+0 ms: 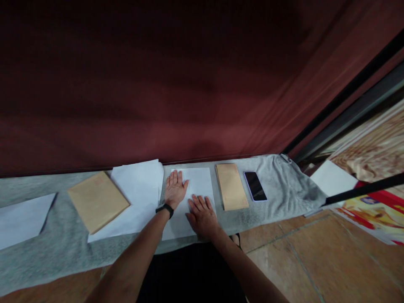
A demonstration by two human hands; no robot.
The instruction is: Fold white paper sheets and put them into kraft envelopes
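Observation:
A white sheet of paper [197,179] lies on the grey cloth in front of me. My left hand [175,188], with a dark band at the wrist, rests flat near its upper left edge. Lower and to the right, my right hand [203,214] also lies on the paper with its fingers stretched out. A stack of white paper [139,181] is just left of the sheet, partly under a brown envelope [97,202]. To the right of the sheet are narrow brown envelopes [232,187], apart from my hands.
A smartphone [255,186] lies right of the narrow envelopes. More white paper [25,219] is at the far left on the grey cloth [72,252]. A dark red curtain-like surface [189,105] rises behind. Tiled floor [284,261] and a colourful box [375,210] are at right.

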